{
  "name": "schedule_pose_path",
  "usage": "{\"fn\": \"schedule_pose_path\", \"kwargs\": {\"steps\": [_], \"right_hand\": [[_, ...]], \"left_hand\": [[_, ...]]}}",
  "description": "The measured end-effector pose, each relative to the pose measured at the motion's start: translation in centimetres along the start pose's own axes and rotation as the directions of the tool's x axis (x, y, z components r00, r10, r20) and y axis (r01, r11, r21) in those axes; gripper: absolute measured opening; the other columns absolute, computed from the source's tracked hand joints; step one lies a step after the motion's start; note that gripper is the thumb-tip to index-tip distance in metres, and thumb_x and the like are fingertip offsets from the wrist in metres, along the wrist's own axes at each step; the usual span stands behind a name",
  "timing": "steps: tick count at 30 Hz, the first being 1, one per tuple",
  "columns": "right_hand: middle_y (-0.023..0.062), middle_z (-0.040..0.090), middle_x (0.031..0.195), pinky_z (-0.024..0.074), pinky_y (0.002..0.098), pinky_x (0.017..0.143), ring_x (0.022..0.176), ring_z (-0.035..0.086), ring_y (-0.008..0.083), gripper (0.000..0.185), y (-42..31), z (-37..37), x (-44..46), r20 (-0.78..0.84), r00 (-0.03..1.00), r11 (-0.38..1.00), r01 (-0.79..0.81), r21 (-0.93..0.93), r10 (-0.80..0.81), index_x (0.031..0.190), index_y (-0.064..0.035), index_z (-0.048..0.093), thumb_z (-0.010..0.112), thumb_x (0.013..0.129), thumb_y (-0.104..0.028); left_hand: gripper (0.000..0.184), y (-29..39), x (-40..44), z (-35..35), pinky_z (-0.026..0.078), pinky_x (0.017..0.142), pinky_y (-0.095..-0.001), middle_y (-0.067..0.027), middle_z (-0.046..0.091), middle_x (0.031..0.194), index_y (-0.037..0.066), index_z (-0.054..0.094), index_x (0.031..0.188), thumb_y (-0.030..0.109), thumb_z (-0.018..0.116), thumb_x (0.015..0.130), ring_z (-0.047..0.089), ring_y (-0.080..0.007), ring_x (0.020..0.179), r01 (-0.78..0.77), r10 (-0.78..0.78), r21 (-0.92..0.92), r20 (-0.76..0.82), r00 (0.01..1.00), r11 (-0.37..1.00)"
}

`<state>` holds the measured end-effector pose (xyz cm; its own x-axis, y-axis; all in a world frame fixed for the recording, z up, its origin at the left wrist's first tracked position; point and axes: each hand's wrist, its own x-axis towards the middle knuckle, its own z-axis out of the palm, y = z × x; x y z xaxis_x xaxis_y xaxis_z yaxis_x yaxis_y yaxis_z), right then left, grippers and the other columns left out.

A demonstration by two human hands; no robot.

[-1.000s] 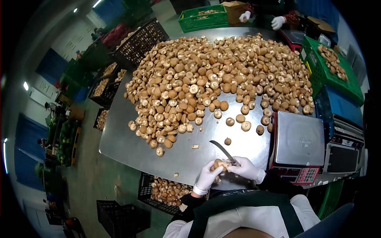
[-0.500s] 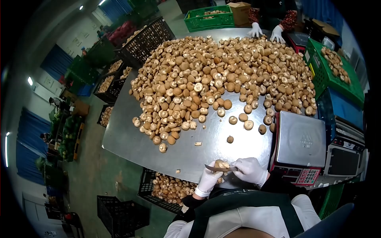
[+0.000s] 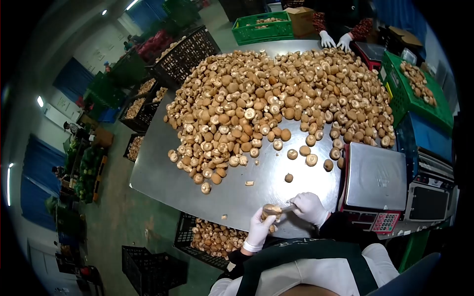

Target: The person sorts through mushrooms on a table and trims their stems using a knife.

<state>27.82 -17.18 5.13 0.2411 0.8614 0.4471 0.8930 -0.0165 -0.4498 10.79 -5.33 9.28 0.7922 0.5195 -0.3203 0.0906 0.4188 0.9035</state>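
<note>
My left hand (image 3: 257, 230), in a white glove, is closed around a brown mushroom (image 3: 270, 210) just over the table's near edge. In my right hand (image 3: 310, 209), also gloved, is a knife (image 3: 287, 208) whose blade points left and meets the mushroom. Part of the blade is hard to make out against the mushroom. A large heap of mushrooms (image 3: 256, 93) covers the far part of the metal table (image 3: 197, 195). Beyond my hands, a single small mushroom (image 3: 289, 177) and a cut stem piece (image 3: 249, 183) lie on the metal.
A scale (image 3: 375, 175) stands right of my hands. Below the table's left edge is a black crate (image 3: 183, 232) of mushrooms. Green crates (image 3: 261, 33) stand at the back and right. Across the table are a co-worker's gloved hands (image 3: 335, 40).
The knife blade has turned and now lies against the mushroom, no longer reaching left past it. My right hand has shifted slightly up. The co-worker's hands have come closer together.
</note>
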Motion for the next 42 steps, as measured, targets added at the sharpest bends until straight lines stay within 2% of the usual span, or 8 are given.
{"fn": "schedule_pose_path", "kwargs": {"steps": [6, 12, 20, 22, 24, 26, 29, 42], "right_hand": [[0.0077, 0.054, 0.071, 0.0451, 0.0361, 0.063, 0.066, 0.056, 0.0254, 0.014, -0.2, 0.4, -0.3, -0.070, 0.997, 0.999, 0.016, 0.038, -0.013, 0.081, -0.0077, 0.058, 0.063, 0.069, -0.014], [0.0086, 0.054, 0.070, 0.0451, 0.0366, 0.063, 0.066, 0.056, 0.0265, 0.011, 1.4, 0.9, -1.7, 0.006, 0.997, 0.997, -0.072, 0.010, 0.072, 0.079, -0.0076, 0.058, 0.063, 0.070, -0.012], [0.0100, 0.056, 0.070, 0.0461, 0.0385, 0.060, 0.064, 0.057, 0.0291, 0.011, -0.8, -0.1, -1.3, -0.021, 0.992, 0.982, -0.123, 0.146, 0.127, 0.076, -0.0062, 0.056, 0.064, 0.071, -0.011], [0.0106, 0.056, 0.070, 0.0469, 0.0383, 0.058, 0.063, 0.057, 0.0301, 0.010, -1.3, -0.1, -1.6, -0.008, 0.947, 0.907, -0.304, 0.291, 0.320, 0.076, -0.0046, 0.056, 0.063, 0.073, -0.009], [0.0111, 0.057, 0.070, 0.0476, 0.0380, 0.058, 0.064, 0.058, 0.0303, 0.009, -2.2, -0.8, -1.1, 0.004, 0.956, 0.904, -0.277, 0.326, 0.292, 0.077, -0.0041, 0.057, 0.062, 0.074, -0.009], [0.0119, 0.059, 0.072, 0.0493, 0.0371, 0.059, 0.066, 0.061, 0.0297, 0.009, -3.8, -1.5, -0.3, -0.020, 0.968, 0.893, -0.222, 0.391, 0.250, 0.083, -0.0036, 0.060, 0.061, 0.075, -0.008], [0.0122, 0.060, 0.073, 0.0498, 0.0377, 0.059, 0.066, 0.062, 0.0299, 0.011, -5.2, -2.0, 1.1, -0.040, 0.976, 0.903, -0.181, 0.391, 0.213, 0.085, -0.0036, 0.061, 0.061, 0.075, -0.007], [0.0129, 0.060, 0.075, 0.0497, 0.0383, 0.060, 0.069, 0.061, 0.0316, 0.011, -6.4, -2.3, 1.9, -0.014, 0.983, 0.914, -0.167, 0.371, 0.185, 0.085, -0.0037, 0.060, 0.061, 0.075, -0.008]], "left_hand": [[0.028, -1.0, -0.2, -0.8, 0.050, 0.058, -0.0214, -0.0049, 0.060, 0.091, 0.002, 0.053, 0.113, 0.019, 0.059, 0.092, 0.059, -0.0114, 0.076, 0.002, 0.018, -0.128, 0.153, 0.988, 0.992], [0.024, 0.3, 0.0, 0.2, 0.044, 0.053, -0.0183, -0.0048, 0.059, 0.086, 0.001, 0.054, 0.113, 0.014, 0.054, 0.093, 0.049, -0.0066, 0.057, -0.010, -0.001, -0.168, -0.067, 0.998, 0.986], [0.034, 1.1, 0.7, -0.7, 0.049, 0.054, -0.0193, -0.0070, 0.061, 0.098, 0.003, 0.051, 0.114, 0.007, 0.066, 0.084, 0.059, -0.0107, 0.068, -0.263, 0.260, -0.002, -0.153, 0.954, 0.965], [0.043, 1.1, 1.2, -1.2, 0.052, 0.067, -0.0253, -0.0092, 0.058, 0.106, 0.003, 0.051, 0.114, 0.003, 0.071, 0.076, 0.060, -0.0152, 0.083, -0.296, 0.309, 0.095, -0.205, 0.929, 0.951], [0.051, 1.2, 1.4, -1.3, 0.049, 0.084, -0.0334, -0.0122, 0.053, 0.115, 0.003, 0.051, 0.112, 0.001, 0.076, 0.067, 0.056, -0.0201, 0.101, -0.466, 0.667, 0.639, -0.100, 0.739, 0.612], [0.059, 1.2, 1.3, -0.9, 0.042, 0.095, -0.0384, -0.0144, 0.049, 0.120, 0.004, 0.051, 0.110, 0.002, 0.081, 0.059, 0.050, -0.0251, 0.111, -0.478, 0.651, 0.579, -0.125, 0.749, 0.661], [0.063, 1.0, 1.8, -0.6, 0.045, 0.089, -0.0366, -0.0147, 0.049, 0.120, 0.007, 0.053, 0.111, 0.006, 0.085, 0.057, 0.053, -0.0286, 0.107, -0.601, 0.811, 0.697, 0.049, 0.584, 0.391], [0.065, 1.1, 1.3, 0.0, 0.046, 0.083, -0.0353, -0.0137, 0.048, 0.121, 0.013, 0.051, 0.112, 0.006, 0.085, 0.058, 0.053, -0.0263, 0.103, -0.606, 0.880, 0.757, 0.091, 0.467, 0.243]]}}
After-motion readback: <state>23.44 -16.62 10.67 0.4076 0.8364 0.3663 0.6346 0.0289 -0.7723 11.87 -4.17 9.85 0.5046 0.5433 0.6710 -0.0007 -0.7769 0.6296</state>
